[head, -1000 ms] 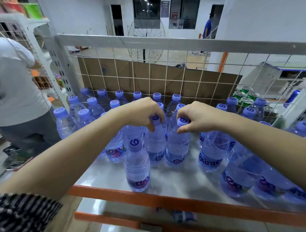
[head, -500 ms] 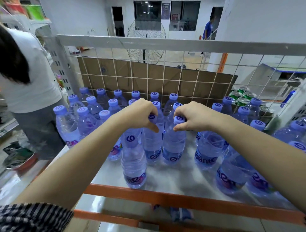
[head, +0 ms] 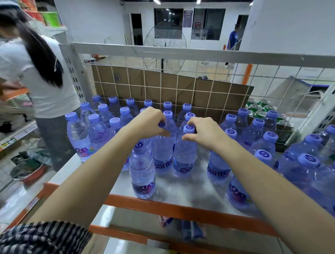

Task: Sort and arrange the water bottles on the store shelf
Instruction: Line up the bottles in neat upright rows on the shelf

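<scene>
1. Bright, even light comes from ceiling strip lights (head: 156, 1).
2. Soft glare sheens the metal shelf (head: 181, 188).
3. Wide-angle distortion bends the edges; bottles (head: 308, 181) at lower right smear.

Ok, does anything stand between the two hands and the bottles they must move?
Nothing visible does. The left hand pinches the cap of the left bottle, the right hand the cap of the right bottle beside it. A front bottle stands nearer the shelf edge, beside the left forearm, not in between.
</scene>
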